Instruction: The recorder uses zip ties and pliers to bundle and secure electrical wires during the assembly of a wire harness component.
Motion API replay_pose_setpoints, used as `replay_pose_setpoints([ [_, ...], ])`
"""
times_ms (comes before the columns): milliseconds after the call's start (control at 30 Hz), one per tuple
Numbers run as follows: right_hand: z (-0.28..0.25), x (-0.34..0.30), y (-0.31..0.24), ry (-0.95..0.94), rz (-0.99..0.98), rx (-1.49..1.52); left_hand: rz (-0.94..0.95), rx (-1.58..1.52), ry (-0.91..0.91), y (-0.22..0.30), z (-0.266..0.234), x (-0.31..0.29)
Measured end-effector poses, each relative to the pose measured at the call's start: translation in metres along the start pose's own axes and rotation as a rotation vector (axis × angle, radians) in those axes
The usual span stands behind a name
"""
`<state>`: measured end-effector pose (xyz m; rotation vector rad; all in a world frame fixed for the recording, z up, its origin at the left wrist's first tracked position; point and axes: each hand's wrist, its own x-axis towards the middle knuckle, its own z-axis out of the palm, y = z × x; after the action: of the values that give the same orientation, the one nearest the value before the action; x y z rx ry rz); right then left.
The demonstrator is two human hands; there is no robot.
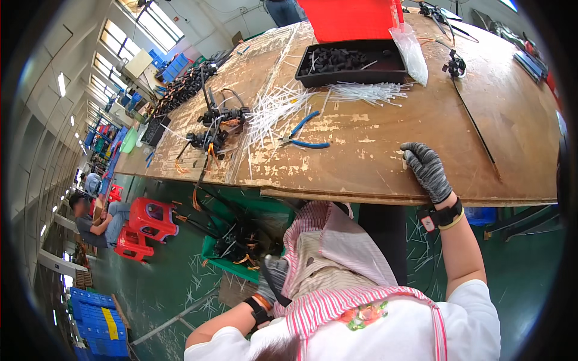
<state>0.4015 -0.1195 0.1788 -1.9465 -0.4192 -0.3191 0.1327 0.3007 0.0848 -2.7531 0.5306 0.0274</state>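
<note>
My right hand (427, 171), in a grey striped glove, rests on the wooden table (361, 156) near its front edge. Its fingers lie loosely extended, and nothing shows in them. Down beside my lap is my gloved left hand (275, 278), its fingers bent; a black strip (272, 286) crosses it, and what the fingers hold is partly hidden. A green crate (229, 268) by that hand holds black cable assemblies (241, 237) with orange wire ends. On the table lie blue-handled cutting pliers (310, 144) and scattered white cable ties (274, 114).
Black wired parts (211, 138) sit left of the ties. A black tray (355, 75) of small black pieces, a red box (355, 21) and a clear bag (412, 57) stand farther back. A thin black cable (472, 120) lies right. Red stools (153, 216) and a seated person (96, 222) are left.
</note>
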Motion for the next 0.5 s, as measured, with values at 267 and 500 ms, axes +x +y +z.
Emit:
replay_pose_setpoints([
  [267,0.002,0.0,0.001,0.003,0.043,0.031,-0.093,-0.243,-0.127,0.002,0.0,-0.018],
  [500,0.006,0.001,0.009,0.011,0.016,0.026,-0.222,-0.084,0.164,0.012,0.027,-0.011],
])
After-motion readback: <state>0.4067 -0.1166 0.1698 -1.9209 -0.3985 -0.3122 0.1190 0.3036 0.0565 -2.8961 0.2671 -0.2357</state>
